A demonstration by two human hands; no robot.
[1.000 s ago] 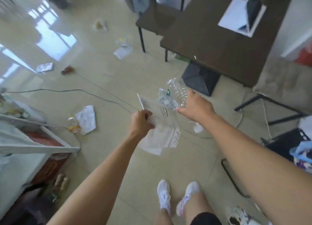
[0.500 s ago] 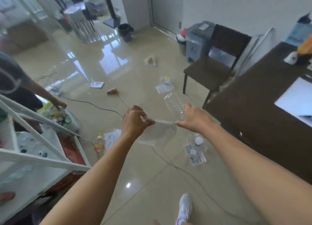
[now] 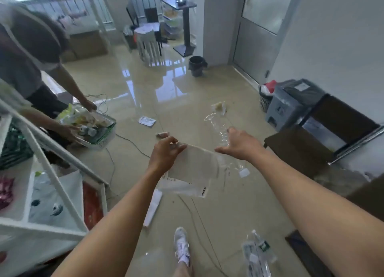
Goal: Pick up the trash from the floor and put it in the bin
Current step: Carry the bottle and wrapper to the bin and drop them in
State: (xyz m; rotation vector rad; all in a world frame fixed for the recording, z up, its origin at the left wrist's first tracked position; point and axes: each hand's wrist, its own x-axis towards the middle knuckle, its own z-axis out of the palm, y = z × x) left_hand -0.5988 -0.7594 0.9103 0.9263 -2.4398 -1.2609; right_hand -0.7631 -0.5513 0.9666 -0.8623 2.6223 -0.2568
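Observation:
My left hand [image 3: 165,154] pinches the top edge of a clear plastic bag [image 3: 193,170] that hangs between my hands. My right hand [image 3: 239,144] grips a crushed clear plastic bottle [image 3: 217,126] and touches the bag's other corner. A dark round bin [image 3: 197,65] stands far ahead by the wall. Loose trash lies on the floor: a white wrapper [image 3: 147,121], a small pinkish scrap [image 3: 162,134], a yellowish packet [image 3: 219,106], a white strip [image 3: 152,207] and a plastic bottle [image 3: 259,254] near my foot.
Another person at left bends over a tray of trash [image 3: 93,129]. A white shelf frame [image 3: 41,172] fills the left. Cables [image 3: 133,144] run across the floor. A dark chair [image 3: 295,147], grey crate [image 3: 288,104] and mesh basket [image 3: 265,103] line the right.
My view has lifted from the floor under the table toward the far room and bin. Both hands stay on the bag and bottle, carried forward past more floor trash.

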